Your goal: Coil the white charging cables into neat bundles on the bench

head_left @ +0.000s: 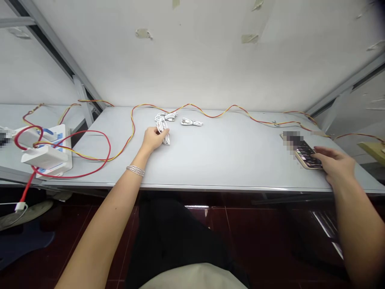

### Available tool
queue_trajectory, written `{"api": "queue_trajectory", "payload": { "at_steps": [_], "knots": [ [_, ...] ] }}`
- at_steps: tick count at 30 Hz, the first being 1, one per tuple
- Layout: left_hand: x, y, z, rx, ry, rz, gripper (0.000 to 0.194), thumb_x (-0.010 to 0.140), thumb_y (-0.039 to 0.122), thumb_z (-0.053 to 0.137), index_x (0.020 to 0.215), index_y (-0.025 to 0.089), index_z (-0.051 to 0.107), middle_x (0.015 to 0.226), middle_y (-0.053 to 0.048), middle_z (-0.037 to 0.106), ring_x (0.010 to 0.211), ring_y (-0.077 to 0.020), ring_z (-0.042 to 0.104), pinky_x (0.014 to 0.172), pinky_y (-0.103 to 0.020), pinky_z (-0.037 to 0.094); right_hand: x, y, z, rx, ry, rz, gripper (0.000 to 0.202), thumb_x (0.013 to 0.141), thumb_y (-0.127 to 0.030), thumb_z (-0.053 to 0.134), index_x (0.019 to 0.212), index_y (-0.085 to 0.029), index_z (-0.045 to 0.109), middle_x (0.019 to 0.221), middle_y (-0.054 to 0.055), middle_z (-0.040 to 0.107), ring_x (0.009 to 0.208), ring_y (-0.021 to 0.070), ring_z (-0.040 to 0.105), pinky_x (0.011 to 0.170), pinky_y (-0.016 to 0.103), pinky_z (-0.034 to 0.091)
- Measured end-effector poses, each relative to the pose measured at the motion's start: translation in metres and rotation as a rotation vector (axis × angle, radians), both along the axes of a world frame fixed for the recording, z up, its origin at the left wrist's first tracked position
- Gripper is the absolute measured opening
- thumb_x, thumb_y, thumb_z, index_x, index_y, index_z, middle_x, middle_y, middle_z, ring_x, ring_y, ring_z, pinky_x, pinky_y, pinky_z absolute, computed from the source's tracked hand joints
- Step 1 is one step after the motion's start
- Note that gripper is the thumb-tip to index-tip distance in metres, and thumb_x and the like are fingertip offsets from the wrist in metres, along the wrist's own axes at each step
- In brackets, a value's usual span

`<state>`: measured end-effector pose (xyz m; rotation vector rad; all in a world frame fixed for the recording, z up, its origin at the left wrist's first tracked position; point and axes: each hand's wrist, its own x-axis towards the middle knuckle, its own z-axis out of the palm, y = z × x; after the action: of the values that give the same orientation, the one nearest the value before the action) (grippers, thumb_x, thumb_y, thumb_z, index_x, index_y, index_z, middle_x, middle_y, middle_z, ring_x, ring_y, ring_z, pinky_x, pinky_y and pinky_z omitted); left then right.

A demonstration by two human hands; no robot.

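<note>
My left hand (153, 139) is closed around a coiled white cable (163, 130) just above the tabletop. Right behind it lies another bundle of white cable (166, 117). A third white cable bundle (191, 122), bound with a dark tie, rests a little to the right. At the right end of the table, my right hand (338, 164) grips the near right edge of a smartphone (308, 155) with a lit screen. Its fingers overlap the screen, and part of the phone is blurred out.
A red and yellow wire (188, 105) runs along the back of the grey-white table (228, 160) by the wall. On the left stand a white power strip (64, 138) and a white plug adapter (45, 158) with looped red cable. Metal frame posts (82, 98) flank the table.
</note>
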<state>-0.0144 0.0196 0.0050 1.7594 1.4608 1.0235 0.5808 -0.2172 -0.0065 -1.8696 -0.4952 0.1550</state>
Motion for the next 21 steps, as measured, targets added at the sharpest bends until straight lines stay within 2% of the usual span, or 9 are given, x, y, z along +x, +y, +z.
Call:
{"api": "queue_trajectory", "payload": {
  "at_steps": [3, 5, 7, 9, 11, 13, 16, 21],
  "knots": [
    [0.000, 0.000, 0.000, -0.005, 0.000, 0.002, 0.038, 0.078, 0.049, 0.067, 0.072, 0.012, 0.074, 0.063, -0.006, 0.066, 0.059, -0.0164, 0.056, 0.054, -0.026, 0.037, -0.011, 0.003, 0.007, -0.035, 0.008, -0.066, 0.044, 0.053, -0.011, 0.082, 0.097, -0.015, 0.081, 0.077, 0.001, 0.068, 0.070, 0.0148, 0.059, 0.085, 0.037, 0.057],
    [0.000, 0.000, 0.001, -0.018, 0.000, 0.004, 0.037, 0.079, 0.048, 0.068, 0.073, 0.012, 0.075, 0.063, -0.006, 0.067, 0.059, -0.0164, 0.057, 0.054, -0.026, 0.037, -0.017, 0.005, 0.010, -0.037, -0.006, -0.108, 0.040, 0.056, -0.013, 0.083, 0.096, -0.014, 0.082, 0.075, 0.001, 0.067, 0.069, 0.0145, 0.059, 0.087, 0.037, 0.056],
    [0.000, -0.001, 0.001, -0.026, -0.001, 0.005, 0.036, 0.079, 0.047, 0.068, 0.073, 0.012, 0.075, 0.064, -0.006, 0.068, 0.059, -0.0165, 0.057, 0.054, -0.026, 0.038, -0.018, 0.006, 0.010, -0.037, -0.031, -0.115, 0.037, 0.058, -0.014, 0.082, 0.096, -0.014, 0.082, 0.075, 0.001, 0.068, 0.070, 0.0145, 0.059, 0.082, 0.034, 0.057],
    [0.000, -0.001, 0.001, -0.021, -0.003, 0.005, 0.036, 0.079, 0.047, 0.068, 0.073, 0.012, 0.075, 0.064, -0.006, 0.068, 0.060, -0.0168, 0.057, 0.054, -0.026, 0.038, -0.015, 0.004, 0.008, -0.036, -0.033, -0.092, 0.040, 0.057, -0.012, 0.081, 0.096, -0.016, 0.082, 0.078, 0.002, 0.070, 0.070, 0.0143, 0.060, 0.070, 0.028, 0.057],
    [0.000, -0.001, 0.001, -0.009, -0.004, 0.009, 0.036, 0.078, 0.048, 0.068, 0.072, 0.013, 0.075, 0.063, -0.006, 0.068, 0.060, -0.0169, 0.057, 0.054, -0.026, 0.038, -0.010, 0.002, 0.005, -0.019, -0.005, -0.047, 0.044, 0.054, -0.010, 0.080, 0.098, -0.018, 0.082, 0.083, 0.002, 0.071, 0.070, 0.0134, 0.060, 0.058, 0.022, 0.052],
    [0.000, -0.001, 0.001, -0.004, -0.003, 0.011, 0.037, 0.077, 0.048, 0.068, 0.071, 0.013, 0.074, 0.063, -0.006, 0.068, 0.060, -0.0168, 0.057, 0.054, -0.026, 0.037, -0.005, 0.001, 0.002, 0.012, 0.023, -0.007, 0.046, 0.052, -0.008, 0.080, 0.098, -0.018, 0.081, 0.086, 0.002, 0.072, 0.071, 0.0121, 0.061, 0.054, 0.018, 0.050],
    [0.000, 0.000, 0.000, -0.011, -0.003, 0.011, 0.037, 0.077, 0.048, 0.068, 0.073, 0.012, 0.075, 0.064, -0.006, 0.069, 0.060, -0.0167, 0.058, 0.054, -0.026, 0.038, -0.003, 0.001, 0.001, 0.019, 0.023, -0.003, 0.047, 0.052, -0.007, 0.081, 0.098, -0.018, 0.082, 0.085, 0.002, 0.072, 0.072, 0.0114, 0.061, 0.057, 0.017, 0.050],
    [0.000, -0.001, 0.000, -0.018, 0.002, 0.012, 0.038, 0.078, 0.049, 0.067, 0.073, 0.012, 0.075, 0.065, -0.007, 0.069, 0.060, -0.0166, 0.057, 0.054, -0.025, 0.038, -0.010, 0.005, 0.004, -0.058, -0.005, -0.103, 0.041, 0.058, -0.012, 0.084, 0.098, -0.017, 0.082, 0.076, 0.000, 0.069, 0.069, 0.0118, 0.060, 0.072, 0.027, 0.054]
  ]
}}
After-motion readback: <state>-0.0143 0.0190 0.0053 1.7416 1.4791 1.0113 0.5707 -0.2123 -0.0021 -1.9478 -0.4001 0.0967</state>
